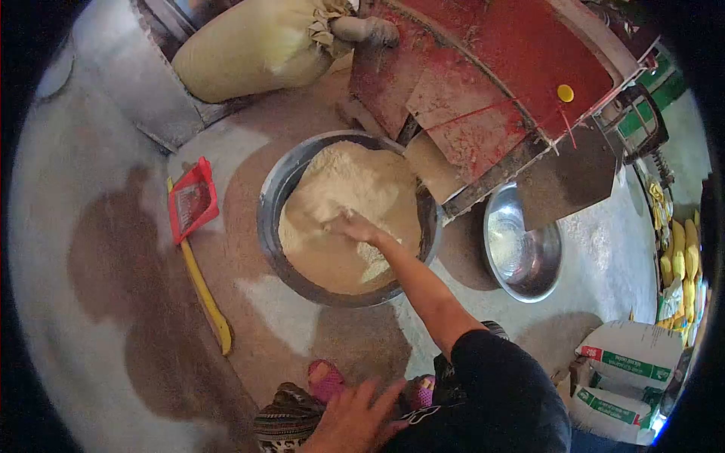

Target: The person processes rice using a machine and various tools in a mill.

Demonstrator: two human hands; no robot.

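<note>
Closest to the camera, the left hand (355, 419) is laid on a knee covered in patterned cloth (287, 415), fingers spread, its grip released and empty. Farther off, the right hand (351, 224) is stretched into the heap of flour (340, 181) that fills a wide metal basin (270, 219) on the floor. Its fingertips are sunk in the flour, so the grip cannot be told. The basin is set under the chute of a red mill (483, 68). An empty steel bowl (521, 257) is placed just right of it, and a red scoop (192, 200) to the left.
</note>
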